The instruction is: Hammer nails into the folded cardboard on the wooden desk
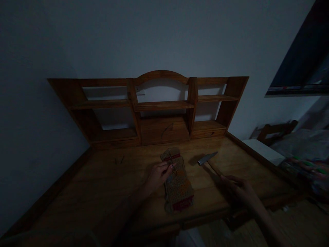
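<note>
On the wooden desk (102, 181), left hand (156, 173) pinching, right hand (238, 188) gripping

At ten o'clock from the brown slab (180, 187) lie thin dark bits (122, 159). Nearer, also at ten, your left hand crosses its edge, fingertips together on a small shiny thing (173, 165), too tiny to identify. The slab, red-banded, lies between your hands. At two o'clock is the head of the hammer (207, 158), its handle clamped in your right hand at three.

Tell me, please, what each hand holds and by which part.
The right hand holds the hammer by its handle. The left hand seems to pinch something small, its identity and part unclear.
</note>
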`<state>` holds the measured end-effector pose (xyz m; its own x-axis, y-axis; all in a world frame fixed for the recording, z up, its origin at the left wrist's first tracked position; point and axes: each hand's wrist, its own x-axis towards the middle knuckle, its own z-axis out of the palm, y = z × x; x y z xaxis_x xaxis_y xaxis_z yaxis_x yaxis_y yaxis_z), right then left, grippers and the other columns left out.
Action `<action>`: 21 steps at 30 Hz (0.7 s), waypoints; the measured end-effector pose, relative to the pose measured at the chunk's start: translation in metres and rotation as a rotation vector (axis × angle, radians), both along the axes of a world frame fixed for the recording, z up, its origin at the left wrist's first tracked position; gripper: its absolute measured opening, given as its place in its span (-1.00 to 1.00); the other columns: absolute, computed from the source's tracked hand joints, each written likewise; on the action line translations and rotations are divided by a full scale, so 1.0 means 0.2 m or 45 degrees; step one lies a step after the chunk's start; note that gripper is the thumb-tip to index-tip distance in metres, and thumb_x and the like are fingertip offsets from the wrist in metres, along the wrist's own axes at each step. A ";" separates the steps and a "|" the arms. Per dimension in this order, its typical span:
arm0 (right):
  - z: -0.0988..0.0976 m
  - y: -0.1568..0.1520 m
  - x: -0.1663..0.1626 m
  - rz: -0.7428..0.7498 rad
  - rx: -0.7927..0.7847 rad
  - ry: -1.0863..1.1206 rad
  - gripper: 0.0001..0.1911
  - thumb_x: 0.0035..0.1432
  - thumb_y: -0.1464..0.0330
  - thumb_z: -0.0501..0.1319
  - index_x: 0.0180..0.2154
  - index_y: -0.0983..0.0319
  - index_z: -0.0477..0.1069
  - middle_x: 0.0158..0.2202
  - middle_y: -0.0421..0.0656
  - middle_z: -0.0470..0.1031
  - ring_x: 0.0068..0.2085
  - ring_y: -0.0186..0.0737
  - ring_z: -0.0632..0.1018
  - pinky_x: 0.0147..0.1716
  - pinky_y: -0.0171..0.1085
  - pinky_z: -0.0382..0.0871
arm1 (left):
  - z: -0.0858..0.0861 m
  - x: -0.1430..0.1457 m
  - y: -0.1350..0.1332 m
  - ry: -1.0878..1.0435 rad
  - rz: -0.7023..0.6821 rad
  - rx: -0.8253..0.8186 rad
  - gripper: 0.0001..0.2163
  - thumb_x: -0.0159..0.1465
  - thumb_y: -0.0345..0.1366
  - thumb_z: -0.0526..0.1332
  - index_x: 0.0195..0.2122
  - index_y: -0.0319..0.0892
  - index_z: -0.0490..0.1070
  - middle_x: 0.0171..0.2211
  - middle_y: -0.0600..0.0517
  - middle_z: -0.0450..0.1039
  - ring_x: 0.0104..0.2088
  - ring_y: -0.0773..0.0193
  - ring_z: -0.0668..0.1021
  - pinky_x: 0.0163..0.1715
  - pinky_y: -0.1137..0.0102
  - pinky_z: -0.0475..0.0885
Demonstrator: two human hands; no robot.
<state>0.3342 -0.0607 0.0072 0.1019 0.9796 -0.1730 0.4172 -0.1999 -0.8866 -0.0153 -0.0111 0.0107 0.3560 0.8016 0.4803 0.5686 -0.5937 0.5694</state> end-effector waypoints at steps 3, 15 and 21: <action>0.01 0.00 -0.01 -0.008 0.013 0.019 -0.48 0.03 -0.01 0.15 -0.16 0.26 0.51 -0.32 -0.11 0.59 -0.18 -0.01 0.56 -0.29 -0.25 0.40 | -0.01 0.00 0.00 0.039 0.011 -0.013 -0.66 0.37 -0.18 -0.05 -0.10 -0.12 0.50 -0.41 0.02 0.47 -0.37 0.33 0.50 -0.35 0.49 0.35; 0.00 0.02 -0.03 0.073 0.069 -0.087 -0.52 0.04 0.00 0.13 -0.27 0.26 0.54 -0.33 -0.09 0.59 -0.24 0.00 0.56 -0.36 -0.24 0.38 | 0.01 0.02 -0.02 0.037 0.003 -0.149 -0.64 0.38 -0.17 -0.10 0.03 -0.07 0.41 -0.30 0.02 0.53 -0.32 0.29 0.54 -0.30 0.47 0.37; 0.01 0.02 -0.03 0.068 0.060 -0.145 -0.49 0.03 -0.02 0.14 -0.25 0.26 0.54 -0.34 -0.10 0.59 -0.27 -0.03 0.56 -0.36 -0.24 0.37 | 0.00 0.02 -0.01 0.059 0.049 -0.172 -0.64 0.37 -0.16 -0.08 -0.01 -0.08 0.45 -0.36 0.06 0.53 -0.39 0.33 0.53 -0.37 0.50 0.34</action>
